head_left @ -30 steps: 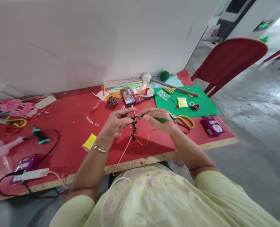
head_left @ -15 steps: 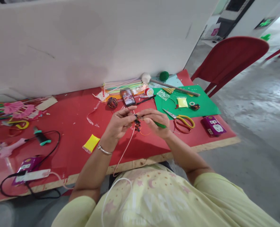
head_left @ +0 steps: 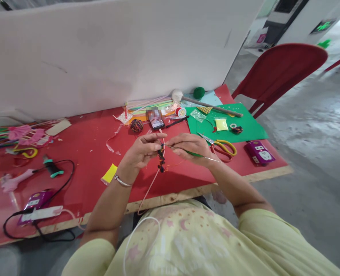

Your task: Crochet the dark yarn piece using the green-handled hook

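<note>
1. My left hand (head_left: 143, 150) pinches the dark, multicoloured crocheted strip (head_left: 161, 160), which hangs between my hands above the red tabletop (head_left: 86, 153).
2. My right hand (head_left: 194, 147) grips the green-handled crochet hook (head_left: 191, 153), its tip at the strip.
3. Yellow-handled scissors (head_left: 223, 147) lie just beyond my right hand.

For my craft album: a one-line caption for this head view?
Left hand pinches dark crochet work; right hand holds a green-handled hook.

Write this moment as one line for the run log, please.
left hand: pinches dark yarn piece | right hand: holds green crochet hook, tip at the piece | scissors: on red table
</note>
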Action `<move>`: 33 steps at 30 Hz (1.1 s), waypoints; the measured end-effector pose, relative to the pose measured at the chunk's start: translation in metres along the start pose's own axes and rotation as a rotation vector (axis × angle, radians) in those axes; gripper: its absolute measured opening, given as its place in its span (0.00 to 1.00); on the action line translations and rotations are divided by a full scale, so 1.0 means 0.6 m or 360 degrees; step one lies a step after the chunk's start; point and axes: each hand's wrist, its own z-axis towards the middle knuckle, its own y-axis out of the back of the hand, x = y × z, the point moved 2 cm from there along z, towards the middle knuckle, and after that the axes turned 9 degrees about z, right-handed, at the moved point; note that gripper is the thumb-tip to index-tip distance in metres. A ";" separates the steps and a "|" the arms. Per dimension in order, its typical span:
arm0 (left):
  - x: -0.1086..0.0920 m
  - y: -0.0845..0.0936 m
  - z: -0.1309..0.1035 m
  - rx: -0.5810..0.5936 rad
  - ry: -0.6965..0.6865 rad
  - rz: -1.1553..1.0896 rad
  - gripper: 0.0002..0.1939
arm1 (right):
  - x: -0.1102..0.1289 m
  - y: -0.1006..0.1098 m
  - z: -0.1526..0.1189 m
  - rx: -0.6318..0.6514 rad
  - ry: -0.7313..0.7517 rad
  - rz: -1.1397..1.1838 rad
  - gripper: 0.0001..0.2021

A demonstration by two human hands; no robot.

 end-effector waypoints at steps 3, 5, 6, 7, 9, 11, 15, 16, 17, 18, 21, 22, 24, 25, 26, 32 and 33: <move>0.002 0.005 0.003 0.0080 0.0069 0.0033 0.20 | 0.006 0.011 0.002 0.0125 -0.0072 0.0063 0.09; 0.003 0.009 0.004 0.0149 0.0137 0.0045 0.19 | 0.012 0.021 0.006 0.0204 -0.0132 0.0142 0.10; 0.004 0.011 0.005 0.0183 0.0166 0.0050 0.19 | 0.013 0.025 0.007 0.0237 -0.0168 0.0189 0.10; 0.004 0.012 0.005 0.0211 0.0188 0.0058 0.19 | 0.013 0.028 0.008 0.0264 -0.0213 0.0245 0.10; 0.005 0.010 0.006 0.0230 0.0193 0.0087 0.18 | 0.006 0.025 0.005 0.0275 -0.0330 0.0403 0.09; 0.007 0.004 0.005 0.0186 0.0107 0.0138 0.18 | -0.009 0.011 -0.004 0.0133 -0.0463 0.0632 0.10; 0.013 -0.013 0.006 -0.0157 -0.0344 0.0381 0.19 | -0.040 -0.039 -0.029 -0.0461 -0.0612 0.0844 0.15; 0.016 -0.016 0.006 -0.0284 -0.0456 0.0462 0.19 | -0.042 -0.050 -0.034 -0.0586 -0.0632 0.0759 0.14; 0.020 -0.018 0.006 -0.0405 -0.0549 0.0530 0.18 | -0.041 -0.059 -0.037 -0.0699 -0.0627 0.0649 0.13; 0.025 -0.020 0.006 -0.0497 -0.0606 0.0575 0.18 | -0.037 -0.066 -0.039 -0.0787 -0.0618 0.0527 0.12; 0.038 -0.025 0.005 -0.0670 -0.0685 0.0663 0.16 | -0.018 -0.076 -0.036 -0.0912 -0.0545 0.0222 0.10; 0.041 -0.028 0.003 -0.0722 -0.0707 0.0688 0.14 | -0.012 -0.078 -0.033 -0.0928 -0.0525 0.0145 0.10; 0.043 -0.035 -0.001 -0.0847 -0.0758 0.0681 0.12 | -0.006 -0.082 -0.028 -0.0990 -0.0493 0.0031 0.10; 0.043 -0.037 -0.003 -0.0880 -0.0754 0.0618 0.12 | -0.006 -0.084 -0.027 -0.1051 -0.0479 0.0013 0.10; 0.043 -0.039 -0.004 -0.0861 -0.0713 0.0500 0.14 | -0.009 -0.086 -0.026 -0.1124 -0.0471 0.0045 0.10; 0.028 -0.017 -0.008 -0.0155 -0.0153 0.0057 0.21 | -0.068 -0.074 -0.022 -0.0962 -0.0844 0.1126 0.17; 0.024 -0.009 -0.011 -0.0147 -0.0151 0.0116 0.20 | -0.076 -0.067 -0.022 -0.0866 -0.0913 0.1230 0.17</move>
